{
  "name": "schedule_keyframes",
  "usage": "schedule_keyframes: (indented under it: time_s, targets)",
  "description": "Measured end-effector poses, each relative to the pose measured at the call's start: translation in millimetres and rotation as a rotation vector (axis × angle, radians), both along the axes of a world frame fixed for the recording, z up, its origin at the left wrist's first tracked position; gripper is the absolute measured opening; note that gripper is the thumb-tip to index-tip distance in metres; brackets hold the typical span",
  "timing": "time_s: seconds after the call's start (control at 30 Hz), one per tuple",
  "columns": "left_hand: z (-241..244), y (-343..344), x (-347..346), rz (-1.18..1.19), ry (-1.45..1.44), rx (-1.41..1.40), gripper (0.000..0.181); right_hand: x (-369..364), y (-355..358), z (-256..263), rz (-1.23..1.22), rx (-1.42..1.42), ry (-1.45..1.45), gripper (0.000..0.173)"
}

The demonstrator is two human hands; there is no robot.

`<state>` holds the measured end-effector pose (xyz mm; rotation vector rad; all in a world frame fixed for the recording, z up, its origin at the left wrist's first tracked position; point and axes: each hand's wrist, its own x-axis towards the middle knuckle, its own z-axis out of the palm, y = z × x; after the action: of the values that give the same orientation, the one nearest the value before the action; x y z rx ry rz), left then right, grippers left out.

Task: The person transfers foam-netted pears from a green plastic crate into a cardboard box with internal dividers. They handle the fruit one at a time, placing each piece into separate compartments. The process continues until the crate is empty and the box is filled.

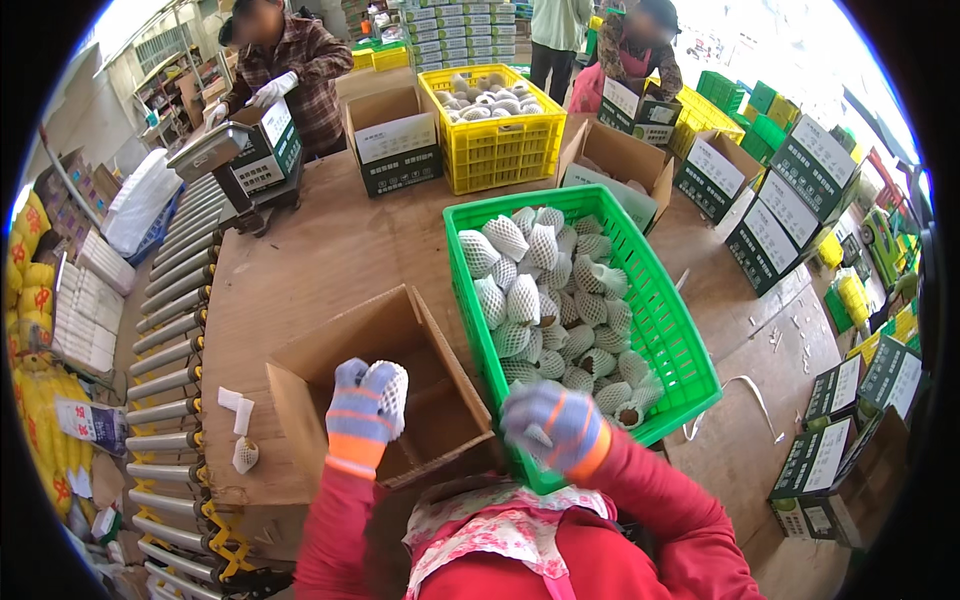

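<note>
My left hand (358, 412), in a grey-blue and orange knit glove, grips a fruit in a white foam net (392, 399) above an open cardboard box (300, 405). The part of the box floor in view is bare brown cardboard; my hand hides some of it. My right hand (559, 427), gloved alike and blurred by motion, is over the near-left corner of a green plastic crate (660, 300). Something pale shows beneath its curled fingers, but whether they hold it is unclear. Many brown fruits in foam nets (555, 300) fill much of the crate.
Loose foam nets (241, 416) and a netted fruit (245, 454) lie left of the box on the wooden table (300, 262). A roller conveyor (169, 382) runs alongside. Beyond stand a yellow crate (502, 154), printed cartons (394, 142) and co-workers, one at a scale (210, 146).
</note>
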<state>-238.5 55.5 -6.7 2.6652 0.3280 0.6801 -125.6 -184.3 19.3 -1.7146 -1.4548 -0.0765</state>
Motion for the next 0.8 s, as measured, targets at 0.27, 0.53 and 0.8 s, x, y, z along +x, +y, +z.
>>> schedule_keyframes:
  time_s: [0.27, 0.53, 0.8]
  targets:
    - [-51.5, 16.3, 37.9, -0.133, 0.217, -0.022, 0.055, 177.6, -4.8, -96.3, -0.462, -0.393, 0.377, 0.078]
    - [46.4, -53.4, 81.0, -0.222, 0.085, 0.081, 0.050, 233.1, 56.5, -70.5, -0.748, -0.619, 0.229, 0.093]
    - [-54.4, -57.6, 258.4, 0.007, 0.680, 0.664, 0.036, 234.3, 93.3, -39.8, -0.785, -0.664, 0.396, 0.071]
